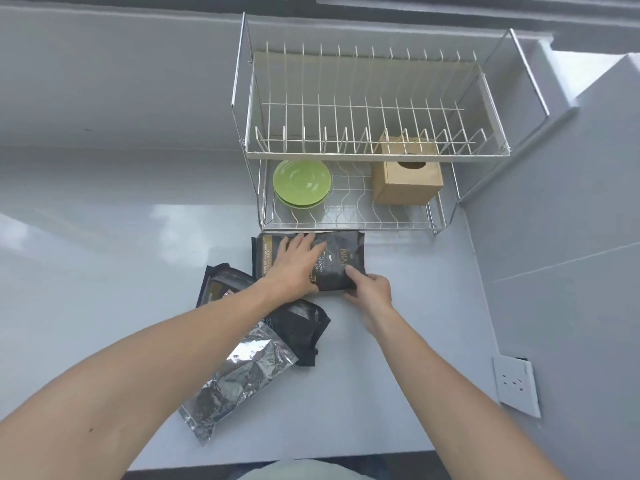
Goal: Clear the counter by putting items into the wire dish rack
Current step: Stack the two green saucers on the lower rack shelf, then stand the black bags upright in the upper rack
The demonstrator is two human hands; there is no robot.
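The black packet [341,259] lies flat on the counter [104,271], just in front of the wire dish rack [349,221]. The left hand [294,265] rests spread on top of it, fingers apart, apparently to pin it steady. The right hand [369,289] closes on its near right corner, thumb on top, likely to lift that edge. The rack's lower shelf holds green plates [302,183] and a wooden box [407,181], with a gap between them that may suit the packet. Another black packet [301,327] and a silver packet [235,379] lie nearer on the counter, not yet racked.
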